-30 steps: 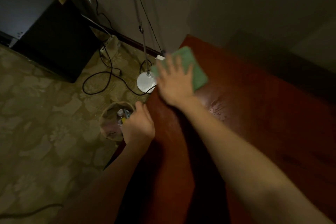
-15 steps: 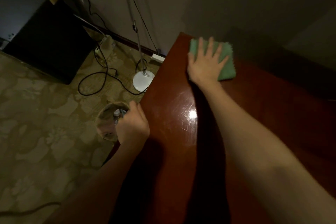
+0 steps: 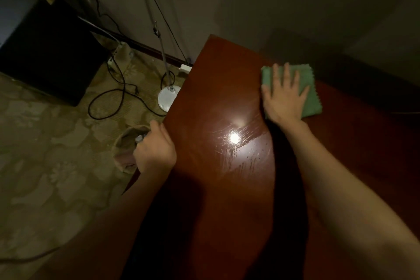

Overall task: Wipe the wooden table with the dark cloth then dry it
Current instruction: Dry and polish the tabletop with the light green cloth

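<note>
While R hand: flat, fingers spread, pressing folded green cloth [image 3: 310,95] on glossy reddish-brown wooden table [image 3: 216,88]
L hand [image 3: 155,151]: fingers curled over table's left edge, holding it

R hand [image 3: 284,100]: grips nothing

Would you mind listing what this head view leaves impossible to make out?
- Left hand: its fingers curl over the table edge, so its grip is hidden.
- Cloth: the middle lies under the flat right hand.
- Basket on the floor: contents dim, partly behind the left hand.
- Table: near and right ends cut off by the frame.
</note>
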